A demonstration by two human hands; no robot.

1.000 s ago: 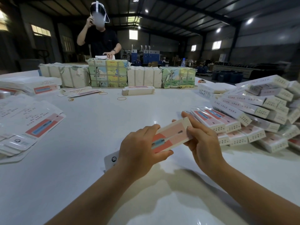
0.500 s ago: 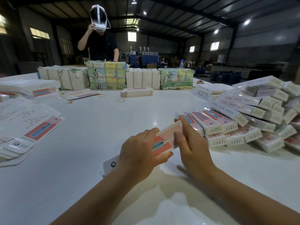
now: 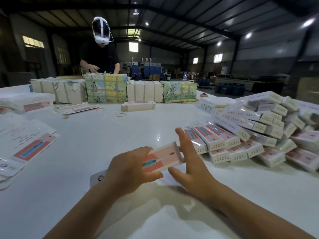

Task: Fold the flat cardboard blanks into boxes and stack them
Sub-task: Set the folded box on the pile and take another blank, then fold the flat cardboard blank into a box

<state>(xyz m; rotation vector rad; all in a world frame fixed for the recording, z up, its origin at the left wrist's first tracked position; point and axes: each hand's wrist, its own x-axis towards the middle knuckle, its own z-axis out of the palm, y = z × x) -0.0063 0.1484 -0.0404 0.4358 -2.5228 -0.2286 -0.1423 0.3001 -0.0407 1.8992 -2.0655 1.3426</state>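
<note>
Left hand (image 3: 131, 168) grips the half-formed box (image 3: 164, 156) mid-frame; right hand (image 3: 189, 163), fingers straight, presses its end flap. Best push squarely, then add it to the stack (image 3: 259, 128) at right.

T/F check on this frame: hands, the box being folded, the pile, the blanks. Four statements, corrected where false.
1. The left hand grips the box. True.
2. The right hand is curled in a fist. False: its fingers are straight, beside the box's end.
3. The pile of folded boxes lies at the person's left. False: it lies at the right.
4. Flat blanks lie on the table at the left. True.
</note>
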